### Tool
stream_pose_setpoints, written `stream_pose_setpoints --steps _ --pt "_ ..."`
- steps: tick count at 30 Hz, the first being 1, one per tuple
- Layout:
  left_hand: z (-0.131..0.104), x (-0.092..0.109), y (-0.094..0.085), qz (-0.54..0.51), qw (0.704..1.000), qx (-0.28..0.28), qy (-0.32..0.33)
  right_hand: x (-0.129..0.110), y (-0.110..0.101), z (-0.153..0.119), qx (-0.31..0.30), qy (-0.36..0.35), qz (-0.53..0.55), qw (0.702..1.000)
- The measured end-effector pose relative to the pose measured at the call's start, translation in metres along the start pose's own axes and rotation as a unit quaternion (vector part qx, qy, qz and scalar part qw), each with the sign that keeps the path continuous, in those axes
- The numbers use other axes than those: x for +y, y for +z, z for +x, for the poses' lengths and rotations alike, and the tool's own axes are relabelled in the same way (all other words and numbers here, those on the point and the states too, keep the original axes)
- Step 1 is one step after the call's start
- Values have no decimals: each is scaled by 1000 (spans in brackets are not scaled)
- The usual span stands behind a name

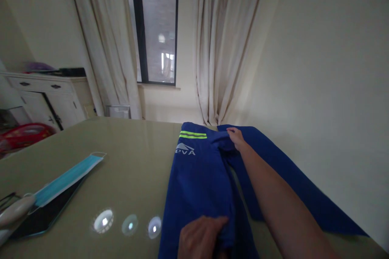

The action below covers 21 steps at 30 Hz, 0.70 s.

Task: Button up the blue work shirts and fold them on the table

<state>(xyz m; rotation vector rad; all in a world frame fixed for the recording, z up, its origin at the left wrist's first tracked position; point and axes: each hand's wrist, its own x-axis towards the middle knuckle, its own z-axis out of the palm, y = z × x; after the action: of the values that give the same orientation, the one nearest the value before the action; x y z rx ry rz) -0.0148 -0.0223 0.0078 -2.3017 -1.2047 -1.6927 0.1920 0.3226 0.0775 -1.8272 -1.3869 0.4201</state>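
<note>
A blue garment lies lengthwise on the table in front of me, partly folded over. Two bright yellow-green stripes and pale lettering mark its far left part. My left hand is closed on the near part of the fabric, low in the picture, with some fingers hidden. Farther out, my right hand pinches the garment's right edge and holds it slightly raised. More blue fabric spreads to the right, partly behind my right forearm; I cannot tell whether it is the same piece.
On the left side of the glossy table lie a light blue face mask and a dark flat device. A pale rounded object is beside them. A wall borders the right; curtains hang beyond the table.
</note>
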Motion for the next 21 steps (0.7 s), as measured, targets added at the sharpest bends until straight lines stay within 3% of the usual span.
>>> stream_pose_setpoints --steps 2,4,7,11,14,18,21 --pt "-8 6 20 5 998 -5 67 1 -12 8 24 7 27 999" --pt "-18 7 38 32 990 -46 129 10 -23 11 35 34 39 998" --pt "-33 2 53 115 975 -98 163 31 -28 0 6 76 55 996" --pt "-46 -10 50 181 950 -189 171 51 -20 -20 -52 80 76 993" --pt "-43 -15 42 174 944 -220 171 50 -17 -18 -33 57 77 995" --pt "-36 -23 35 149 953 -224 138 46 -21 -6 43 33 52 997" --pt "-36 -28 37 137 967 -176 119 54 -21 -8 56 48 14 997"
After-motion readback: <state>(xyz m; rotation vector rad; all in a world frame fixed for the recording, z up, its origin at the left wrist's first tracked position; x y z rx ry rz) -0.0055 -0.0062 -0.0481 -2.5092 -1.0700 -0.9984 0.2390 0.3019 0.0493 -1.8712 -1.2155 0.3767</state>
